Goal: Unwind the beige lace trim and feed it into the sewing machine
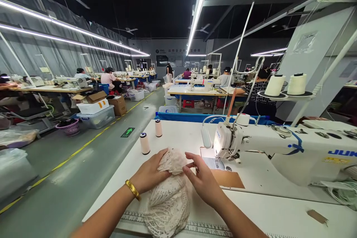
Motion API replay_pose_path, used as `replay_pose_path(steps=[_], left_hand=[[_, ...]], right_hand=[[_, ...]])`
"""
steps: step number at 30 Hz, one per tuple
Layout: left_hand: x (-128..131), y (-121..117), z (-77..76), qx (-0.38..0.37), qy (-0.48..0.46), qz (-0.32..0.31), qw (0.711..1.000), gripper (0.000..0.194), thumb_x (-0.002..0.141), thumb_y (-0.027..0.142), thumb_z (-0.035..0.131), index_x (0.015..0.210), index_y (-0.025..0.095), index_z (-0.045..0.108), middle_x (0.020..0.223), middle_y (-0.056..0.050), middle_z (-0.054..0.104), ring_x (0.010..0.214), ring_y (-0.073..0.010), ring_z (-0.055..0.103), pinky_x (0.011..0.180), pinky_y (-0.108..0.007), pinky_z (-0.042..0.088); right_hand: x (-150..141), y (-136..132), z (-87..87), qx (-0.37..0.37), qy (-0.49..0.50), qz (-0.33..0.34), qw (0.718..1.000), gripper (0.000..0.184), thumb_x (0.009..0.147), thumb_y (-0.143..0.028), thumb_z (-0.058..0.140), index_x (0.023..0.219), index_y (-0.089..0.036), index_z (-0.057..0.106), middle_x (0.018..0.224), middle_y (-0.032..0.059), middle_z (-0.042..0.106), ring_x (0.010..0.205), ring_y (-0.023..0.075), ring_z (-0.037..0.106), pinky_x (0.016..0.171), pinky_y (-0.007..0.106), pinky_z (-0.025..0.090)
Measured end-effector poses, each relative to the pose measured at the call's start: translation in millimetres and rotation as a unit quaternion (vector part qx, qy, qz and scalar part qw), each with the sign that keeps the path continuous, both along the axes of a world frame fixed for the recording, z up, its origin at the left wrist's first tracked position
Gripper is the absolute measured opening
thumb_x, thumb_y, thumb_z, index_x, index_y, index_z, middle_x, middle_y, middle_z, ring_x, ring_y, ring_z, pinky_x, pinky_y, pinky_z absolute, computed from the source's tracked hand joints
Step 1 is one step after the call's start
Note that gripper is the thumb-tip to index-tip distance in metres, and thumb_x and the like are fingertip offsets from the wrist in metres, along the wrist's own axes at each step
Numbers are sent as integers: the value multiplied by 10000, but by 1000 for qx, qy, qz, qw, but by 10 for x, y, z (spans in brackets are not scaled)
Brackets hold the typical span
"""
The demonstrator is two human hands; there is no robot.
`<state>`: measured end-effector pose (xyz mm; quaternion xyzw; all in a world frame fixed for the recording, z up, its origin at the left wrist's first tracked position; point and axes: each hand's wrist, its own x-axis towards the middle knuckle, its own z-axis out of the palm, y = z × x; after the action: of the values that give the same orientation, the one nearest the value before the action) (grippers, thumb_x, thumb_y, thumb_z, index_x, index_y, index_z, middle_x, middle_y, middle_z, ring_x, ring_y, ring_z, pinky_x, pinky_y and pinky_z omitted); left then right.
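A bunched piece of cream lace fabric (169,202) lies on the white sewing table, its lower end hanging over the front edge. My left hand (152,171), with a gold bangle at the wrist, grips the gathered upper part between thumb and fingers. Just to the right of the lace is my right hand (202,180), thumb and forefinger spread apart at its edge. A small dark detail shows among the right fingers, too small to identify. Right of the hands stands a white sewing machine (251,141) with its lamp lit over the needle plate (214,163).
Two thread spools (144,143) stand at the table's far left. A printed ruler (206,227) runs along the front edge. A brown patch (227,179) lies before the needle plate, a brown scrap (317,216) farther right. Thread cones (275,85) sit on a stand. Co-workers sit beyond.
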<state>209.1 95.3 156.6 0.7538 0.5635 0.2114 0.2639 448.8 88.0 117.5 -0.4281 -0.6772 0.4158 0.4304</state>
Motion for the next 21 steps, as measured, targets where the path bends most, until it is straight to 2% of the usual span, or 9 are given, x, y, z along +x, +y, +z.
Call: replay_pose_path(steps=[2, 5, 9, 12, 15, 17, 19, 21], left_hand=[[-55, 68, -6, -2, -25, 0, 1000, 782, 847, 411, 653, 1564, 192, 433, 1604, -112, 527, 1455, -341, 503, 1247, -471, 366], [-118, 139, -17, -3, -41, -7, 999, 721, 865, 439, 645, 1525, 205, 476, 1581, -103, 556, 1423, -331, 536, 1232, -452, 386], [-145, 169, -50, 1, -48, -18, 999, 658, 904, 451, 604, 1508, 212, 500, 1553, -86, 589, 1404, -307, 556, 1223, -422, 398], [-161, 187, -97, 0, -49, -22, 999, 613, 939, 457, 566, 1497, 210, 518, 1513, -82, 624, 1384, -301, 576, 1211, -416, 410], [-182, 198, -130, 2, -56, -25, 998, 589, 951, 477, 571, 1484, 230, 532, 1506, -73, 632, 1379, -302, 580, 1210, -415, 411], [-192, 191, -117, -1, -64, -29, 998, 588, 960, 513, 563, 1478, 235, 535, 1508, -73, 631, 1374, -303, 586, 1198, -413, 427], [-198, 171, -73, -10, -71, -40, 997, 593, 985, 573, 507, 1469, 233, 546, 1516, -74, 624, 1381, -295, 585, 1184, -398, 445], [-197, 145, -16, -25, -73, -59, 995, 637, 982, 634, 474, 1470, 231, 549, 1527, -72, 616, 1389, -286, 585, 1181, -380, 453]], right_hand=[[37, -47, 13, 45, -43, 12, 998, 454, 955, -477, 673, 1352, -264, 618, 1309, 89, 604, 1122, 263, 618, 956, 402, 505], [-6, -61, 63, 66, -104, 42, 992, 280, 898, -304, 755, 1160, -238, 684, 1154, 65, 636, 1050, 256, 612, 932, 391, 490], [-134, -11, 123, 60, -178, 85, 979, 286, 822, -173, 813, 1069, -236, 684, 1035, 40, 674, 1019, 268, 608, 894, 388, 459], [-163, 14, 131, 49, -181, 124, 974, 320, 784, -192, 853, 1059, -269, 709, 982, 7, 665, 938, 243, 609, 832, 357, 450], [-146, 28, 108, 41, -171, 151, 973, 243, 754, -156, 840, 935, -258, 716, 929, -8, 635, 882, 216, 588, 793, 330, 433], [-141, 55, 78, 41, -156, 147, 976, 153, 793, -156, 778, 887, -241, 693, 936, 0, 619, 879, 206, 578, 801, 329, 435], [-154, 111, 32, 42, -138, 126, 982, 53, 872, -235, 704, 914, -236, 672, 966, 17, 606, 893, 211, 570, 819, 343, 442], [-188, 194, -32, 40, -122, 99, 987, 118, 931, -350, 642, 923, -232, 651, 971, 32, 596, 889, 223, 561, 822, 366, 447]])
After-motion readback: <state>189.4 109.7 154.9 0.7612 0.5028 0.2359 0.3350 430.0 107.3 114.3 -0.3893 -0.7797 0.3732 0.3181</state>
